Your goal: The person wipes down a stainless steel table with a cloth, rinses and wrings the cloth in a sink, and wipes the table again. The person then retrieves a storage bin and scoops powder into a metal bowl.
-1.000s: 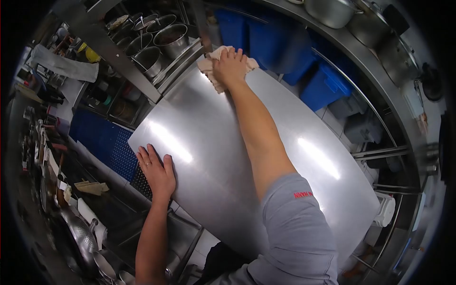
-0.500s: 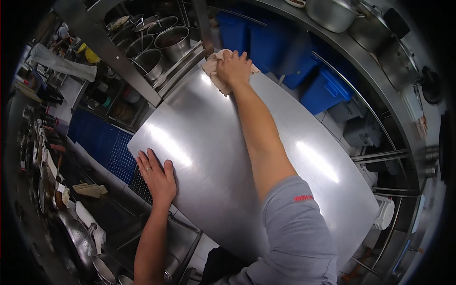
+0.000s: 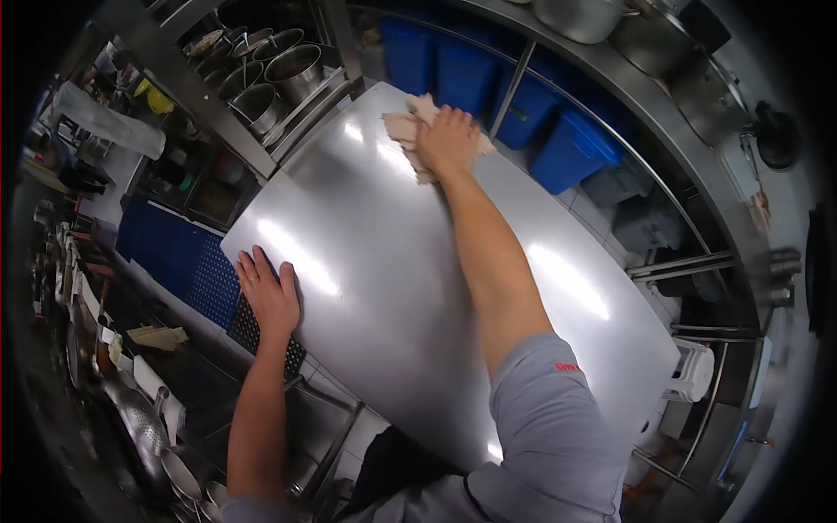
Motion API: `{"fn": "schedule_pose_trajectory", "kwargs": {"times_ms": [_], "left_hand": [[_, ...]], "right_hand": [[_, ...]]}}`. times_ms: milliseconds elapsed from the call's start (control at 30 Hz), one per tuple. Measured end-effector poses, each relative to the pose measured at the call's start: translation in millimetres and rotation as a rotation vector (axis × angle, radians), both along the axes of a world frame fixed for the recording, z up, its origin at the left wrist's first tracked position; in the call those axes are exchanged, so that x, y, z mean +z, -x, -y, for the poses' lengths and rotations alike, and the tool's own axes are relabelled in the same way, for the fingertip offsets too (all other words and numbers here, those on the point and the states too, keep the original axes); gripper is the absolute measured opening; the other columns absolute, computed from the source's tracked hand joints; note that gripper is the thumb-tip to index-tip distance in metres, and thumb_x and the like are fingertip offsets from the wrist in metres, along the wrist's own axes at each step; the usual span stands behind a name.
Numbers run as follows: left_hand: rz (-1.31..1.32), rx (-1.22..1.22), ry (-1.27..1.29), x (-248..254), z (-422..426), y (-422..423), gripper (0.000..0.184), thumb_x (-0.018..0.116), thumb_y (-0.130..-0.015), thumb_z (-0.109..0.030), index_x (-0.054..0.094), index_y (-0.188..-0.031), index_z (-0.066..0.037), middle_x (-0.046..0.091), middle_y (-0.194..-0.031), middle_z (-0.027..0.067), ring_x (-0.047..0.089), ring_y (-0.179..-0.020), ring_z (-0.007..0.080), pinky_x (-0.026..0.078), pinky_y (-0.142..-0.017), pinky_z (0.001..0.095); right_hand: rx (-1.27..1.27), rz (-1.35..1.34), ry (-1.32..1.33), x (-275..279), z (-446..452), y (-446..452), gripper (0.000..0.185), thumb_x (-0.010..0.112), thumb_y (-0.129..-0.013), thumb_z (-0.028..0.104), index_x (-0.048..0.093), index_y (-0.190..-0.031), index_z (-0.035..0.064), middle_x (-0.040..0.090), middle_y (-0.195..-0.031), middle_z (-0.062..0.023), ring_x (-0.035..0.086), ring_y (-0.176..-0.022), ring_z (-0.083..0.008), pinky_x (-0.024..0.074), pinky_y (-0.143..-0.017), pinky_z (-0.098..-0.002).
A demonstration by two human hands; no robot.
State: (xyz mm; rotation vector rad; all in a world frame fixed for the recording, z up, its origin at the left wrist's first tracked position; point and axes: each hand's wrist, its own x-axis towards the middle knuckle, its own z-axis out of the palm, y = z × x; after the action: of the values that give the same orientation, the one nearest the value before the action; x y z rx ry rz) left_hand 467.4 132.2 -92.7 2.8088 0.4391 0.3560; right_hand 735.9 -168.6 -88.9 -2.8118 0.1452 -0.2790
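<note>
A wide stainless steel table (image 3: pixel 384 261) lies before me, its surface bright with reflected light. At its far edge my right hand (image 3: pixel 448 139) presses down on a crumpled beige cloth (image 3: pixel 404 131), which spreads out on both sides of the palm. The fingertips are bent over the cloth, and part of it is hidden under the hand. My left hand (image 3: pixel 270 292) rests flat near the table's left edge, fingers stretched out, a ring on one of them. Nothing is in it.
Blue bins (image 3: pixel 571 152) stand beyond the table's far right side, below a shelf with large metal pots (image 3: pixel 649 39). At upper left, a rack holds several steel containers (image 3: pixel 294 74). A perforated ladle (image 3: pixel 144 423) and pans (image 3: pixel 180 471) crowd the lower left. A white stool (image 3: pixel 693 370) stands at right.
My right hand has slid the cloth rightward along the far edge, baring the table's far corner. The view has shifted slightly; my left hand still lies flat by the left edge.
</note>
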Motion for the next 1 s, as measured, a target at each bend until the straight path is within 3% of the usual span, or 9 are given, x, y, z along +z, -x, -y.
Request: {"fn": "schedule_pose_trajectory", "kwargs": {"times_ms": [133, 300, 500, 633, 767, 867, 1000], "left_hand": [[0.015, 0.015, -0.005, 4.4, 4.5, -2.5, 0.070, 0.045, -0.101, -0.040, 0.030, -0.151, 0.007, 0.020, -0.157, 0.0369, 0.014, -0.146, 0.0531, 0.012, -0.120, 0.0538], [-0.013, -0.009, -0.190, -19.7, -13.0, -9.8, 0.073, 0.042, -0.101, -0.047, 0.034, -0.149, 0.008, 0.026, -0.154, 0.0376, 0.017, -0.146, 0.0520, 0.012, -0.120, 0.0549], [-0.011, 0.008, -0.111, -20.9, -17.4, -18.4, 0.076, 0.038, -0.101, -0.054, 0.032, -0.152, 0.001, 0.020, -0.157, 0.0356, 0.019, -0.145, 0.0519, 0.017, -0.119, 0.0546], [0.021, -0.006, -0.071, -21.8, -16.5, -16.0, 0.077, 0.040, -0.100, -0.054, 0.032, -0.152, 0.001, 0.021, -0.157, 0.0358, 0.019, -0.145, 0.0526, 0.018, -0.119, 0.0550], [0.033, 0.005, -0.127, -32.1, -19.2, -17.7, 0.074, 0.040, -0.100, -0.050, 0.035, -0.150, 0.005, 0.024, -0.155, 0.0377, 0.020, -0.144, 0.0531, 0.017, -0.119, 0.0546], [0.055, 0.018, -0.072, -21.8, -9.8, -10.5, 0.073, 0.040, -0.100, -0.048, 0.035, -0.150, 0.005, 0.022, -0.155, 0.0382, 0.018, -0.145, 0.0536, 0.013, -0.120, 0.0542], [0.087, 0.023, -0.069, -19.9, -2.5, -8.4, 0.070, 0.044, -0.100, -0.044, 0.036, -0.149, 0.005, 0.024, -0.155, 0.0374, 0.017, -0.146, 0.0522, 0.013, -0.120, 0.0549]], "right_hand": [[-0.087, 0.024, 0.056, -2.1, 92.5, 83.7, 0.070, 0.034, -0.101, 0.048, 0.034, -0.152, 0.0009, 0.035, -0.156, -0.0225, 0.027, -0.148, -0.0387, 0.0150, -0.121, -0.0547], [-0.353, -0.002, 0.179, -10.1, 235.4, 229.5, 0.069, 0.033, -0.101, 0.050, 0.036, -0.152, 0.0029, 0.039, -0.154, -0.0237, 0.028, -0.147, -0.0403, 0.0137, -0.120, -0.0550], [-0.807, -0.112, 0.119, -5.2, 353.1, 439.6, 0.073, 0.031, -0.101, 0.057, 0.028, -0.157, 0.0102, 0.021, -0.162, -0.0236, 0.012, -0.152, -0.0404, 0.0044, -0.123, -0.0503], [-0.838, -0.171, 0.168, -1.8, 328.2, 569.6, 0.075, 0.034, -0.101, 0.057, 0.025, -0.158, 0.0101, 0.018, -0.163, -0.0237, 0.010, -0.152, -0.0408, 0.0042, -0.122, -0.0513], [-0.532, -0.174, 0.150, 9.7, 239.4, 660.8, 0.081, 0.045, -0.098, 0.055, 0.024, -0.157, 0.0042, 0.018, -0.160, -0.0302, 0.011, -0.150, -0.0469, 0.0098, -0.118, -0.0597], [-0.387, -0.176, 0.220, 14.8, 188.2, 637.9, 0.084, 0.047, -0.097, 0.055, 0.023, -0.156, 0.0008, 0.018, -0.159, -0.0333, 0.011, -0.149, -0.0509, 0.0103, -0.117, -0.0628], [-0.238, -0.200, 0.195, 12.6, 141.2, 534.2, 0.088, 0.047, -0.096, 0.058, 0.021, -0.157, -0.0002, 0.017, -0.159, -0.0348, 0.010, -0.148, -0.0519, 0.0069, -0.117, -0.0636]]}}
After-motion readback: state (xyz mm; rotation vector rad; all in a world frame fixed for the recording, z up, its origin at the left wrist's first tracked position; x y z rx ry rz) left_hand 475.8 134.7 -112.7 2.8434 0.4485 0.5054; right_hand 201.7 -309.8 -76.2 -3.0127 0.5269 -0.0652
